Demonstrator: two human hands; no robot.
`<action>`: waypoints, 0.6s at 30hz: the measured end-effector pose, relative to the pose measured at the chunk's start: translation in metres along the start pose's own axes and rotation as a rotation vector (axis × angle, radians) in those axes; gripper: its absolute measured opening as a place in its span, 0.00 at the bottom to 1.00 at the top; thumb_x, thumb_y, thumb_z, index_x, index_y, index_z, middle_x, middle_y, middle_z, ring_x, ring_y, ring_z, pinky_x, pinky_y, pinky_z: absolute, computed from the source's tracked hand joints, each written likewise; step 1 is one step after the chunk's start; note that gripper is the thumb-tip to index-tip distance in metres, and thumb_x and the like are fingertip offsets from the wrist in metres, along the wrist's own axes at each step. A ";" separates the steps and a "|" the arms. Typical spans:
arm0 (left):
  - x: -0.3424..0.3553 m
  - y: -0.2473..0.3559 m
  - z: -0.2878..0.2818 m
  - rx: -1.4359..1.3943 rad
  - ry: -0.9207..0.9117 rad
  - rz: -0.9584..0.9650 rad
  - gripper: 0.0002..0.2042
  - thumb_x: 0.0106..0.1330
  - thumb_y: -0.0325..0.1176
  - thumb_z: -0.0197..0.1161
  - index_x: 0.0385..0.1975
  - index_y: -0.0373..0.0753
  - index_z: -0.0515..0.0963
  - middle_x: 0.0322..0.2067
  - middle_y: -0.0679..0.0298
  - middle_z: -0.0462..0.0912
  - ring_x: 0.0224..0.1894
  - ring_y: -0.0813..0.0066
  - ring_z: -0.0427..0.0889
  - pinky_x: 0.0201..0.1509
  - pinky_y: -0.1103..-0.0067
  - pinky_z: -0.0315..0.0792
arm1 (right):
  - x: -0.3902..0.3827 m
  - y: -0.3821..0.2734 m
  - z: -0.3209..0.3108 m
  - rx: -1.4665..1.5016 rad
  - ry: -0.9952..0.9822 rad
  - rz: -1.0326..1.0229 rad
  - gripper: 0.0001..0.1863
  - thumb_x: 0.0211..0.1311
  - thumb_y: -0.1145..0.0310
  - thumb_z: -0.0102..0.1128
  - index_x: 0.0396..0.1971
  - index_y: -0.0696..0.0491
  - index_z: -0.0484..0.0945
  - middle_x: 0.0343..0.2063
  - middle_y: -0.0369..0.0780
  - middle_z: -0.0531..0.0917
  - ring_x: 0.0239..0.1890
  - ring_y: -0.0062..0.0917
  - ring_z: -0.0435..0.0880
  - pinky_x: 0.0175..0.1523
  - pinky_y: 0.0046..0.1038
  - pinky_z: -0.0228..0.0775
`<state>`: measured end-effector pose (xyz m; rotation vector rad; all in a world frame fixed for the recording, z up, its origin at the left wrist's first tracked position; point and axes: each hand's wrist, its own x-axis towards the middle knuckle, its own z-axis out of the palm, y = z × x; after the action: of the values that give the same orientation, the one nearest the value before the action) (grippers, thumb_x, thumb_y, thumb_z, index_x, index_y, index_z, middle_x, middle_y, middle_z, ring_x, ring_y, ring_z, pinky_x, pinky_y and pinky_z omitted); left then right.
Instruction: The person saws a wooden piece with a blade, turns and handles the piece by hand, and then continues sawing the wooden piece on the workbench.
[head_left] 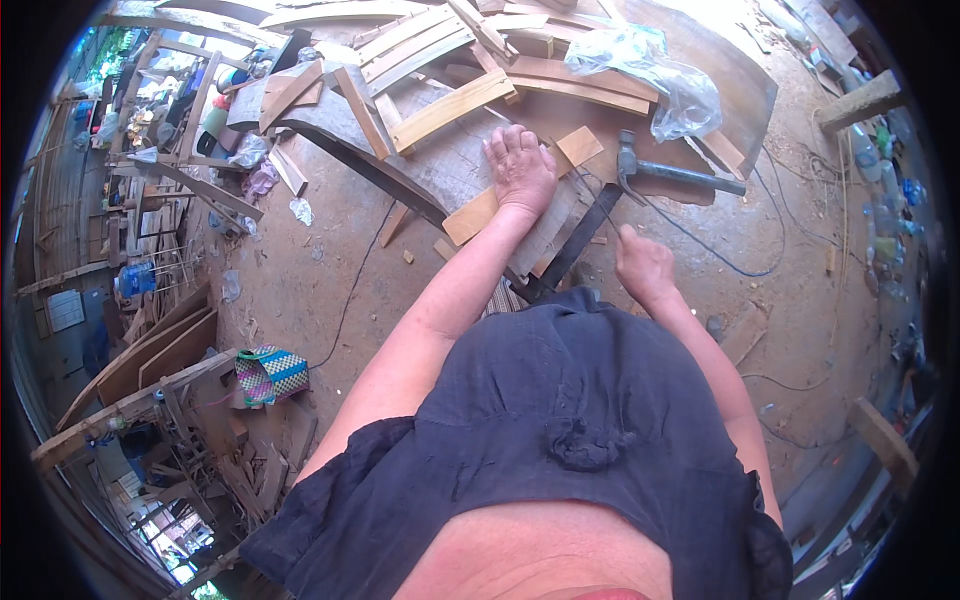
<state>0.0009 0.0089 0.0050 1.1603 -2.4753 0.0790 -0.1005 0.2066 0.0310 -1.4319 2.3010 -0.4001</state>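
My left hand (pixel 523 176) is closed over a short light-brown wooden strip (pixel 470 217), holding it down slantwise on a worn wooden bench (pixel 440 180). The strip's far end sticks out to the right of my fingers. My right hand (pixel 645 264) is closed to the right of the bench end. From it a thin dark rod-like tool (pixel 603 208) runs up toward the strip; its handle is hidden in my fist and its kind is unclear. A claw hammer (pixel 680 174) lies just beyond, its head toward the strip. Below the strip, a dark flat bar (pixel 582 240) slants along the bench end.
Cut wooden pieces (pixel 455 110) pile up on the bench's far side, beside a clear plastic bag (pixel 685 95). A dark cord (pixel 725 268) loops over the dirt floor at right. A woven basket (pixel 272 376) and scrap wood (pixel 265 475) lie at left.
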 end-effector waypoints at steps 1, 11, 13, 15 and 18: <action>0.001 0.001 0.000 0.006 -0.025 -0.015 0.16 0.57 0.38 0.54 0.41 0.35 0.67 0.47 0.56 0.65 0.55 0.55 0.61 0.62 0.59 0.53 | 0.012 -0.002 0.000 0.000 0.008 -0.008 0.08 0.59 0.68 0.46 0.25 0.55 0.69 0.19 0.51 0.80 0.25 0.48 0.81 0.32 0.47 0.71; 0.002 -0.001 0.003 0.022 -0.046 -0.035 0.16 0.56 0.38 0.54 0.41 0.35 0.67 0.47 0.55 0.66 0.55 0.55 0.60 0.62 0.59 0.53 | 0.005 0.000 -0.001 0.020 -0.002 0.006 0.08 0.60 0.66 0.46 0.27 0.55 0.70 0.19 0.52 0.80 0.26 0.47 0.81 0.34 0.47 0.72; 0.002 -0.001 0.002 0.013 -0.022 -0.027 0.16 0.56 0.38 0.54 0.41 0.35 0.67 0.47 0.55 0.66 0.55 0.56 0.60 0.62 0.59 0.53 | -0.007 0.003 -0.004 0.005 -0.015 0.026 0.09 0.61 0.65 0.46 0.26 0.55 0.70 0.19 0.52 0.80 0.26 0.47 0.81 0.33 0.46 0.72; 0.002 0.001 0.001 0.001 0.004 -0.008 0.16 0.56 0.38 0.54 0.41 0.35 0.67 0.47 0.55 0.66 0.55 0.56 0.61 0.62 0.59 0.53 | 0.005 -0.001 -0.001 0.006 0.006 0.006 0.09 0.61 0.65 0.46 0.26 0.55 0.70 0.19 0.52 0.80 0.26 0.47 0.81 0.33 0.46 0.72; 0.003 0.003 0.002 0.010 -0.036 -0.024 0.16 0.56 0.37 0.54 0.40 0.35 0.67 0.46 0.55 0.66 0.55 0.56 0.61 0.62 0.59 0.53 | 0.041 -0.011 0.008 0.017 0.058 -0.007 0.09 0.61 0.65 0.46 0.26 0.55 0.70 0.19 0.51 0.79 0.26 0.47 0.81 0.33 0.46 0.72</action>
<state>-0.0042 0.0083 0.0052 1.2058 -2.4947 0.0644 -0.1045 0.1650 0.0217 -1.4391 2.3327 -0.4675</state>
